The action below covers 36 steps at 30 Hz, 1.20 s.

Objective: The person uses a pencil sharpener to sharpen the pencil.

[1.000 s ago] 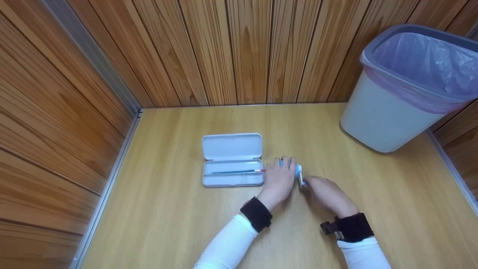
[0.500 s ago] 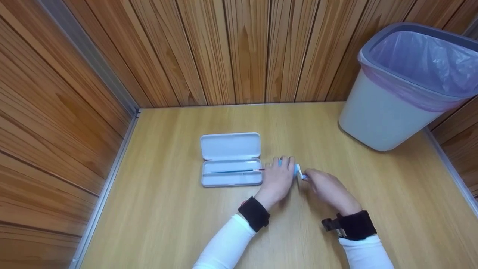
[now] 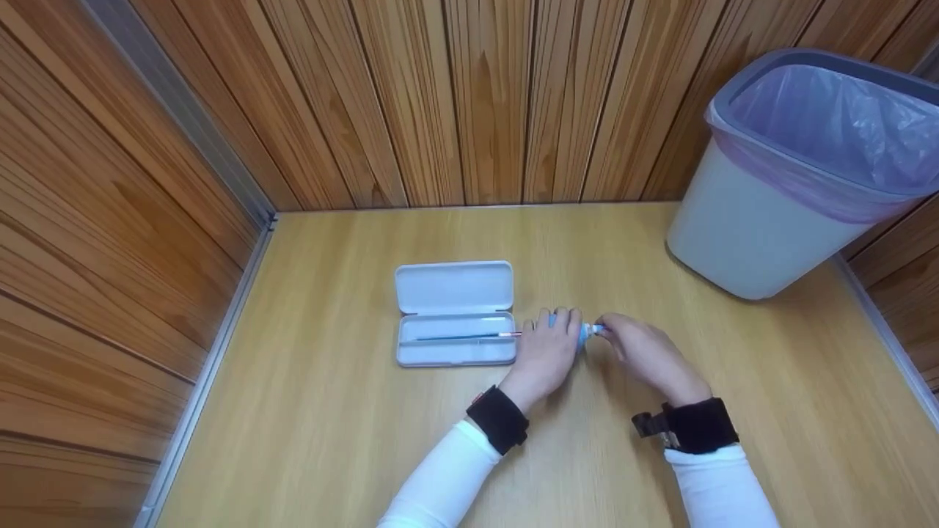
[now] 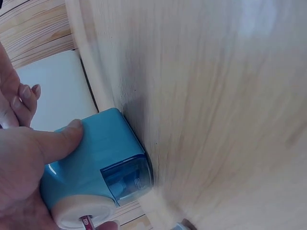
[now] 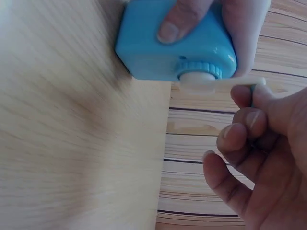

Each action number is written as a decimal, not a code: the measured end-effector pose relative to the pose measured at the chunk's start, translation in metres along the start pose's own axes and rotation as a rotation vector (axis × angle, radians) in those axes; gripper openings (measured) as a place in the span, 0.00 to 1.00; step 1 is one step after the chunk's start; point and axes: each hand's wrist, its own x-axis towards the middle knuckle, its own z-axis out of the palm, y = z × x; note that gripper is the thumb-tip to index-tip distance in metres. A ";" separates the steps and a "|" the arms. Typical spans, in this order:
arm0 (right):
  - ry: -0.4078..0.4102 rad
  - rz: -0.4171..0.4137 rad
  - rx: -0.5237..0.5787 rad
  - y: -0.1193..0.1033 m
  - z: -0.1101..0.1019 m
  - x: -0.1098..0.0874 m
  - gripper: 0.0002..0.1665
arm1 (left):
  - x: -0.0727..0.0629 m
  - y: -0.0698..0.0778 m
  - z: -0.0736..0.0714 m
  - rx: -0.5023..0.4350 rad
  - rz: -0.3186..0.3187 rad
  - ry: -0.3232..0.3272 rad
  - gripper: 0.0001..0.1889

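Note:
My left hand [image 3: 546, 356] holds a blue pencil sharpener [image 4: 105, 139] against the table, with its thumb across the top. A pencil [image 4: 88, 223] enters the sharpener's white round opening. In the head view the pencil's dark shaft reaches left over the pencil case, and its reddish part sits beside my left hand. On the sharpener's other side, my right hand [image 3: 649, 359] pinches the knob of the white crank [image 5: 235, 84] between thumb and forefinger. The other right fingers are loosely curled. A clear blue shavings drawer [image 4: 127, 179] shows low on the sharpener's pencil side.
A light grey pencil case [image 3: 455, 287] lies with its lid raised just left of my left hand. At the back right stands a white bin [image 3: 763, 220] with a purplish liner. Wood-panelled walls [image 3: 491, 103] border the table [image 3: 330, 433] behind and on the left.
My right hand has moved away from me with the crank knob, turning the crank from pointing toward me. My left hand, the sharpener and the pencil stay nearly in place.

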 end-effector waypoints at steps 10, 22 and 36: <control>-0.105 0.104 0.058 0.007 -0.002 0.007 0.15 | -0.001 0.000 0.000 -0.024 0.010 0.010 0.23; -0.170 0.194 0.068 0.008 -0.006 0.021 0.24 | -0.001 -0.001 -0.001 -0.045 0.017 -0.027 0.27; -0.170 0.208 0.067 0.016 0.001 0.034 0.23 | -0.001 0.000 0.002 0.011 0.023 0.021 0.25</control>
